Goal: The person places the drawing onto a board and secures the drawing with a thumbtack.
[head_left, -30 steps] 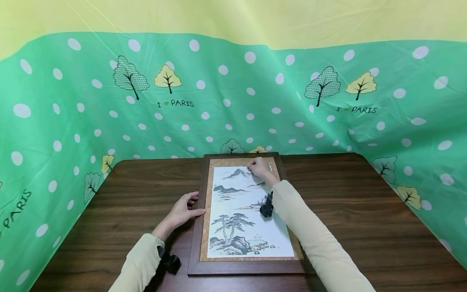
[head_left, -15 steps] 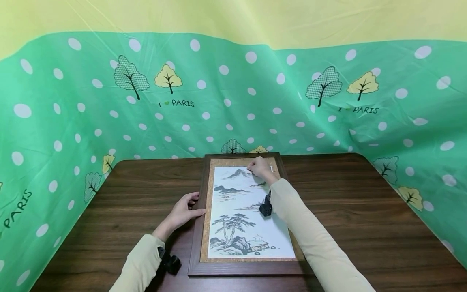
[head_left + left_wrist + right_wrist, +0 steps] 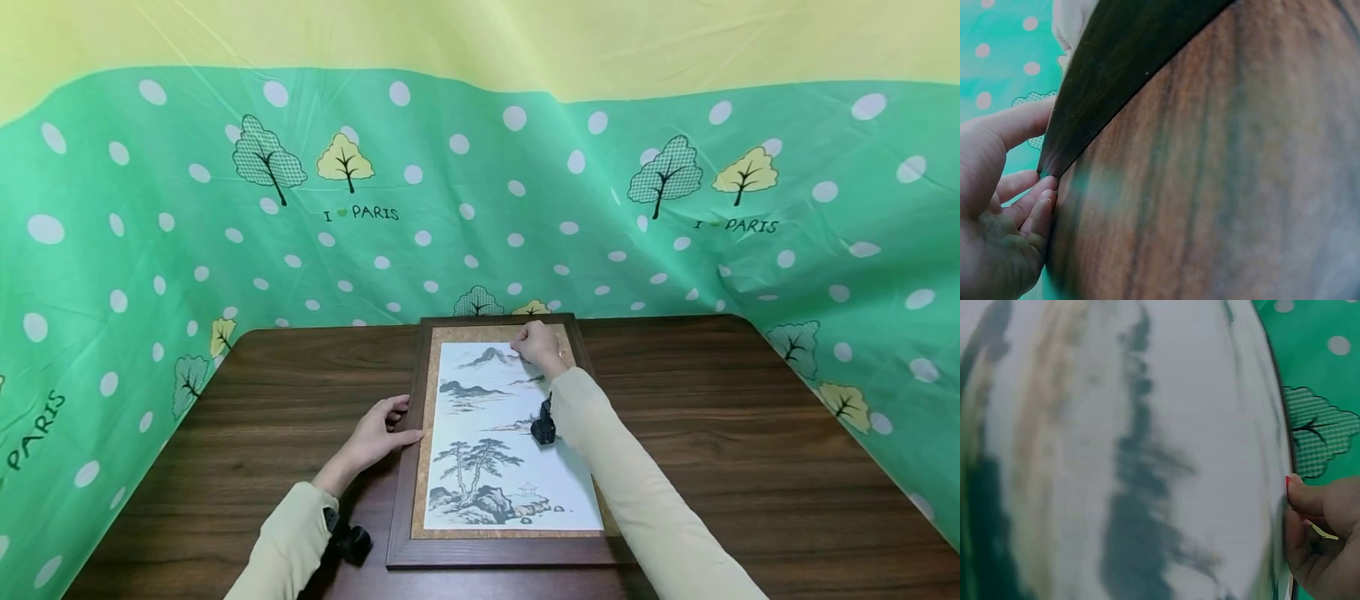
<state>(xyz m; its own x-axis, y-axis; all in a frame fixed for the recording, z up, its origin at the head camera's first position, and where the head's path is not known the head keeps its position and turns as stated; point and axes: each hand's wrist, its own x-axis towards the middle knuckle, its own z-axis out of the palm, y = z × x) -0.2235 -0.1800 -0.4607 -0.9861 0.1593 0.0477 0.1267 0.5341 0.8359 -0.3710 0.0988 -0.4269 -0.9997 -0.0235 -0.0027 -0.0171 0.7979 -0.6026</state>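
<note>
A framed cork board [image 3: 417, 467] stands up from the table, carrying a white sheet with an ink landscape painting [image 3: 480, 467] of mountains, pines and a pavilion. My right hand [image 3: 537, 343] is at the upper part of the sheet, its fingers pinching at the paper's top edge. In the right wrist view, a small red thing [image 3: 1287, 482] shows at a fingertip of the right hand [image 3: 1325, 528], mostly hidden. My left hand [image 3: 375, 432] holds the left side of the dark brown frame [image 3: 402, 500]. In the left wrist view, its fingers [image 3: 1025, 122] rest at the frame's edge.
The dark wood-grain table [image 3: 750, 450] spreads to both sides of the board. A green dotted cloth [image 3: 420, 200] with printed trees hangs behind and around it. Black wrist cameras are worn on both sleeves, the right one [image 3: 543, 427] in front of the sheet.
My right hand has shifted slightly to the right, and the lower edge of the painting has swung a little to the left. The left hand has stayed at the frame.
</note>
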